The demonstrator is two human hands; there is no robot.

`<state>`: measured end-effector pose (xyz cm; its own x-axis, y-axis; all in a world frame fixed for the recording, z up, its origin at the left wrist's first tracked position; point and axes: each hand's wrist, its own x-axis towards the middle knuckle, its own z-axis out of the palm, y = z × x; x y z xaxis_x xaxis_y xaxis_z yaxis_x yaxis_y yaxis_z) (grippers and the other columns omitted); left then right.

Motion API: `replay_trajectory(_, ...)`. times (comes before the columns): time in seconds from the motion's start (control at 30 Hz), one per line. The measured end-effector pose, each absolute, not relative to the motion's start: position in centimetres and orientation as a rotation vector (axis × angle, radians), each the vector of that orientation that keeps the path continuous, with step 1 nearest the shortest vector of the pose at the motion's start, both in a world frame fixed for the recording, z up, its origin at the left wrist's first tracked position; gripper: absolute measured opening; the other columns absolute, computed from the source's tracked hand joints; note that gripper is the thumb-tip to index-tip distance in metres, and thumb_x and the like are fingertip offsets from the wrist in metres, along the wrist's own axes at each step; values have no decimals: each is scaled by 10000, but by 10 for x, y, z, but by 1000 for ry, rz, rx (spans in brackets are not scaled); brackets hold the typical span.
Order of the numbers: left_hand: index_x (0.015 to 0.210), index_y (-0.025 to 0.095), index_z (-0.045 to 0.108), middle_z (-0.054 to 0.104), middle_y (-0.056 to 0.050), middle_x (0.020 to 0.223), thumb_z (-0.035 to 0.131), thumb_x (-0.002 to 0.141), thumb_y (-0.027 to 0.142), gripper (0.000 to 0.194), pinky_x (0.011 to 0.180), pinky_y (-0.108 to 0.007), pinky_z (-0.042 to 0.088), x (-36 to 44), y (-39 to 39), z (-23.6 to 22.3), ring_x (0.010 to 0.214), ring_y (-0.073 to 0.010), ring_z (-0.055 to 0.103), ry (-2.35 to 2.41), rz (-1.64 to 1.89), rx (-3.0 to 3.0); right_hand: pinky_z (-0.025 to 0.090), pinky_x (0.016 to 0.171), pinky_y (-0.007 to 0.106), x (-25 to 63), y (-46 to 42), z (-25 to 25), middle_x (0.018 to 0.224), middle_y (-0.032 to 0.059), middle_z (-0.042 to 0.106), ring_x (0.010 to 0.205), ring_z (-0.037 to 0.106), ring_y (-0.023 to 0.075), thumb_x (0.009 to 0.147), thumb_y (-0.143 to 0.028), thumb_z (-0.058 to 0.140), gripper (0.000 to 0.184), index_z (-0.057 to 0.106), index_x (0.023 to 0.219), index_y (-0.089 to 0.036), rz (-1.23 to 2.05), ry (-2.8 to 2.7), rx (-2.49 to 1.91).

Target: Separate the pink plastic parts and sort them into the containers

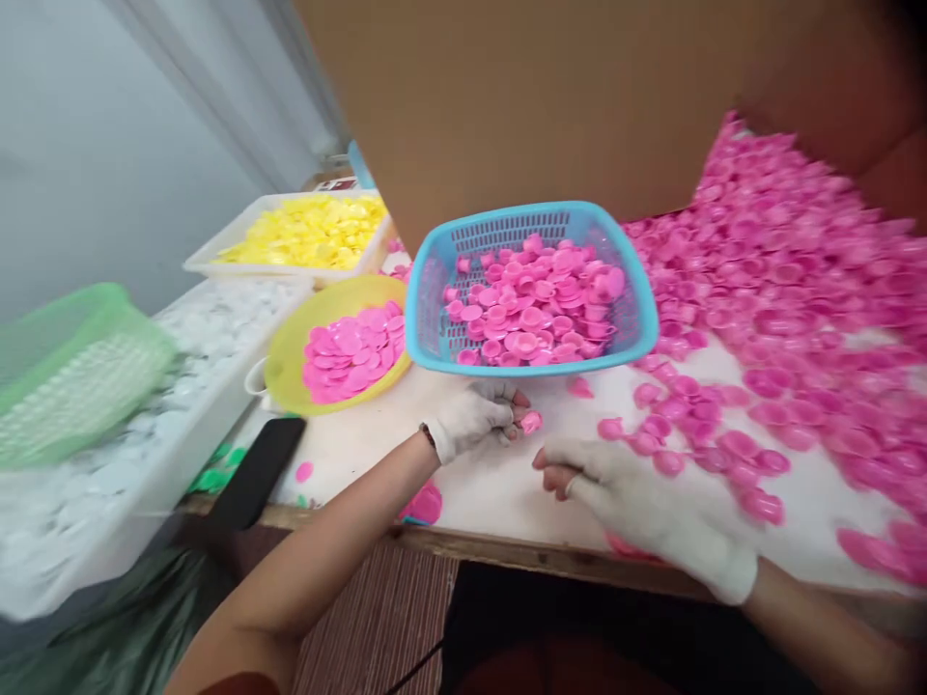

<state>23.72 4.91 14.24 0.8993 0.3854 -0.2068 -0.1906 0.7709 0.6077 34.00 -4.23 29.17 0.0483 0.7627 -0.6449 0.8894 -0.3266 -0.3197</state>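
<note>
My left hand [474, 420], in a white glove with bare fingertips, pinches a small pink plastic cup-shaped piece [531, 422] just in front of the blue basket [532, 370]. Similar pink pieces [536, 304] fill the bottom of that basket. To the right, my right hand [615, 492], gloved the same way, hovers low over the white table surface with its fingers curled together. Whether anything is between those fingertips is hidden. Loose pink pieces [695, 425] lie beyond it, spreading from a large heap [811, 270].
Left of the basket stands a yellow bowl [290, 338] of flat pink discs. Behind it is a tray of yellow pieces [311, 232]. White pieces fill a bin [155, 541] under a green basket [79, 376]. A black phone [261, 473] lies at the table edge. A cardboard box [536, 106] rises behind.
</note>
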Motion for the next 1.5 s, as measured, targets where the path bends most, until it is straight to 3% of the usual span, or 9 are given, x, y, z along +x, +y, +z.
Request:
replay_trajectory(0.1, 886, 114, 575, 573, -10, 720, 667, 658, 186, 256, 429, -147, 371, 197, 58, 132, 480, -37, 484, 263, 356, 435, 444, 724, 279, 316, -50, 243, 902, 41, 602, 799, 555, 149, 839, -84, 421, 227, 605, 914, -193, -981, 2046, 1626)
replay_trajectory(0.23, 884, 126, 583, 581, -10, 728, 736, 640, 204, 297, 428, -125, 317, 162, 58, 118, 469, -15, 462, 264, 464, 272, 407, 608, 280, 281, -41, 197, 964, 48, 553, 736, 506, 159, 823, -81, 445, 232, 581, 951, -220, -794, 2193, 1197)
replay_trajectory(0.47, 844, 128, 596, 581, 3, 708, 755, 601, 236, 309, 478, -149, 358, 182, 42, 101, 551, -49, 500, 358, 474, 328, 386, 600, 296, 281, -37, 211, 890, 56, 536, 711, 488, 168, 836, -119, 464, 123, 557, 875, -189, -646, 2174, 991)
replay_trajectory(0.63, 854, 123, 605, 580, -1, 688, 653, 667, 277, 247, 458, -180, 373, 234, 25, 125, 483, -53, 464, 280, 362, 676, 394, 614, 291, 307, -51, 251, 916, 49, 547, 773, 527, 180, 797, -44, 467, 232, 553, 939, -207, -634, 1971, 1194)
replay_trajectory(0.8, 793, 148, 618, 506, 32, 599, 508, 685, 120, 157, 434, -181, 350, 257, 12, 145, 446, -59, 441, 327, 400, 889, 440, 697, 344, 313, -63, 261, 934, 49, 563, 842, 545, 213, 794, -61, 467, 228, 530, 962, -202, -596, 1945, 1288)
replay_trajectory(1.03, 910, 151, 612, 572, 0, 703, 441, 765, 162, 225, 490, -198, 409, 232, 12, 134, 504, -78, 493, 488, 445, 1055, 435, 612, 296, 299, -62, 246, 866, 40, 573, 714, 565, 177, 817, -73, 449, 212, 512, 958, -218, -541, 1886, 1374)
replay_trajectory(1.17, 903, 139, 602, 600, -25, 801, 463, 785, 219, 199, 481, -194, 415, 216, 13, 127, 502, -68, 503, 490, 440, 1037, 435, 646, 266, 300, -55, 254, 878, 45, 577, 767, 560, 163, 817, -61, 440, 187, 561, 883, -187, -751, 1915, 1438)
replay_trajectory(1.27, 862, 141, 575, 568, -9, 738, 474, 786, 244, 163, 461, -183, 416, 213, 6, 131, 501, -71, 518, 454, 389, 938, 440, 687, 238, 309, -47, 278, 862, 12, 589, 764, 556, 129, 818, -66, 423, 197, 572, 831, -194, -989, 1819, 1766)
replay_trajectory(1.5, 1015, 160, 441, 550, 16, 640, 509, 793, 302, 272, 387, -188, 444, 241, -14, 162, 444, -104, 561, 323, 232, 570, 409, 430, 201, 361, -37, 316, 659, -34, 514, 503, 537, 97, 858, -278, 424, 106, 451, 788, -202, -1039, 1130, 2484)
